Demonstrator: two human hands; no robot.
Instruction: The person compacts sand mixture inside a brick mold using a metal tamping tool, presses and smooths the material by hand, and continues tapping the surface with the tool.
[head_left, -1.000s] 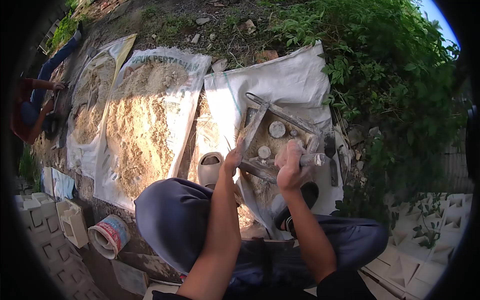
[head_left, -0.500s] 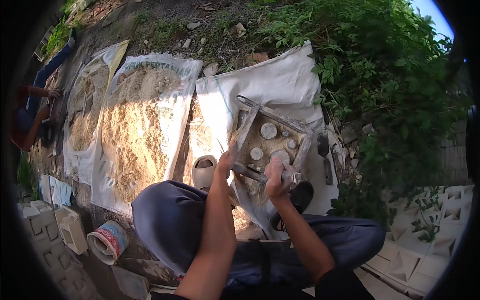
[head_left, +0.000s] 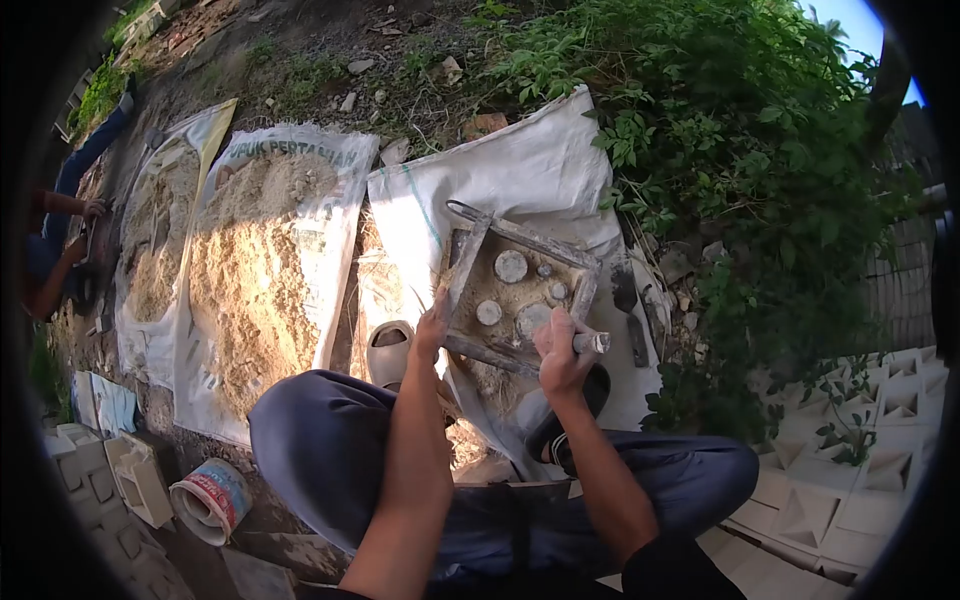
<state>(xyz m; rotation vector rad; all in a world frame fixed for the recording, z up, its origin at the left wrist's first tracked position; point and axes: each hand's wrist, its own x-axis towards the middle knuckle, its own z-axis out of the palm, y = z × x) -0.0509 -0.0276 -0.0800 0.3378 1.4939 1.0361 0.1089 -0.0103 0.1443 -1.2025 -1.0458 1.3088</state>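
A rough four-sided frame [head_left: 540, 240], greyish and apparently wooden, lies on a white sack before me. Sandy material [head_left: 480, 275] fills it, with several round pale pieces of different sizes set in, among them a large disc [head_left: 510, 266]. My left hand [head_left: 432, 325] grips the frame's left side near the lower corner; its fingertips are partly hidden. At the lower right corner, my right hand [head_left: 563, 352] is closed round a short round stick [head_left: 593, 343] whose pale end sticks out to the right. The stick's other end is hidden by the hand.
White sacks heaped with sand [head_left: 255, 270] lie to the left, where another person's hands [head_left: 85, 225] work. A trowel [head_left: 630, 310] rests right of the frame. A bucket [head_left: 212, 500], patterned blocks [head_left: 815, 490] and leafy bushes [head_left: 740, 200] surround me.
The whole view has shifted, so the scene sits a little further left. My right hand has turned slightly with the stick, staying by the same corner. My left hand keeps its place on the frame.
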